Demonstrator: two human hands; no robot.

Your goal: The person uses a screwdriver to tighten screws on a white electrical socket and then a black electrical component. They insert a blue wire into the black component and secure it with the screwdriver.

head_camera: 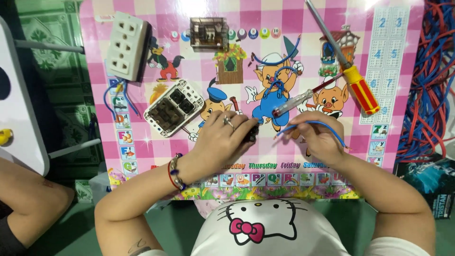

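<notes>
Nearest: left hand [222,142] clamped on small black part [251,133], steadied low over pink table [142,19]. Right hand [315,137] pinching blue wire [327,128], end aimed at part. Beyond, within reach: tester [294,103], screwdriver [348,66], open switch box [173,108], socket strip [125,45], wire heap [431,90].
</notes>
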